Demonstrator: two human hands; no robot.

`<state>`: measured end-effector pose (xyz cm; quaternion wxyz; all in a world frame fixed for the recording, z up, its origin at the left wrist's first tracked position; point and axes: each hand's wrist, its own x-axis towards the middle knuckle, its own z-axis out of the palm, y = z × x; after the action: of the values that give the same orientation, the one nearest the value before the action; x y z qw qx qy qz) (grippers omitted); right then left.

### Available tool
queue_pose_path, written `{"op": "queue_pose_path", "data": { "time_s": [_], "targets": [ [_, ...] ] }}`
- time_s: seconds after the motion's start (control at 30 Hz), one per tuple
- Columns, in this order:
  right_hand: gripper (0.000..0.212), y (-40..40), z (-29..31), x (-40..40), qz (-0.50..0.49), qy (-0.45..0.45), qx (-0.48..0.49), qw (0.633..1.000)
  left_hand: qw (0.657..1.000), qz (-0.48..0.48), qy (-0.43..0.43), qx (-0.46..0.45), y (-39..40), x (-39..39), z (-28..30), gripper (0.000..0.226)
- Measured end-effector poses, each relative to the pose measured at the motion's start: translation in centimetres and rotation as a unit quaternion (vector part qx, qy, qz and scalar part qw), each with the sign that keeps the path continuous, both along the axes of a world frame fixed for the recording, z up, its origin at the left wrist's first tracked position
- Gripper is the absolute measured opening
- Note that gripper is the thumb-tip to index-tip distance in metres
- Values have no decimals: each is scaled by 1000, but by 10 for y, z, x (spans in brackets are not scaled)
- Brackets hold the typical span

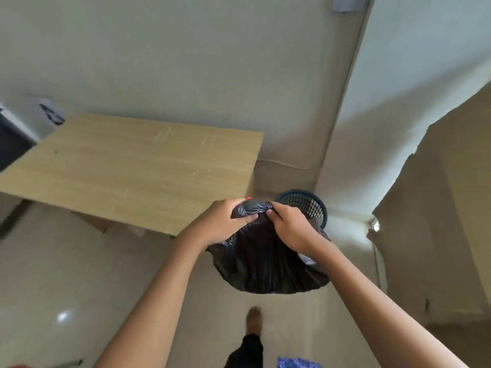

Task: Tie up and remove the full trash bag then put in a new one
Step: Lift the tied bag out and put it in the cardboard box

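Both hands, left (223,221) and right (289,227), clenched on gathered neck of black trash bag (265,264). Bag hangs directly below hands, lifted clear of blue basket (305,205), just behind-right. Neck runs horiz. between fists; right hand nearer basket.

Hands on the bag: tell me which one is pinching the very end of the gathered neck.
The left hand. It holds the bunched tip of the black trash bag nearest the wooden table; the right hand grips the neck beside the blue mesh bin.
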<state>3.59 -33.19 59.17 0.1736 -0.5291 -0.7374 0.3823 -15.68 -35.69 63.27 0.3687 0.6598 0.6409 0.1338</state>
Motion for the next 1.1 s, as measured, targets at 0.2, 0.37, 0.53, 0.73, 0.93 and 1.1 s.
{"op": "queue_pose_path", "data": {
  "time_s": [0.2, 0.37, 0.53, 0.73, 0.93, 1.1],
  "targets": [
    [25, -46, 15, -103, 136, -3, -45, 990, 992, 120, 7, -26, -97, -87, 6, 57],
    [27, -71, 7, -201, 241, -36, -52, 969, 978, 200, -19, -49, -156, -173, 5, 54],
    [29, -88, -16, -323, 351, -104, -66, 928, 967, 240, -12, -86, -201, -280, -14, 56],
    [28, -101, -40, -478, 438, -173, -78, 879, 950, 280, 34, -131, -235, -418, -54, 34],
    [18, -78, -46, -621, 472, -165, -44, 865, 931, 316, 168, -77, -221, -546, -76, 57],
    [19, -28, -48, -738, 485, -160, 4, 860, 917, 333, 217, -37, -176, -658, -78, 53]
  ]
}}
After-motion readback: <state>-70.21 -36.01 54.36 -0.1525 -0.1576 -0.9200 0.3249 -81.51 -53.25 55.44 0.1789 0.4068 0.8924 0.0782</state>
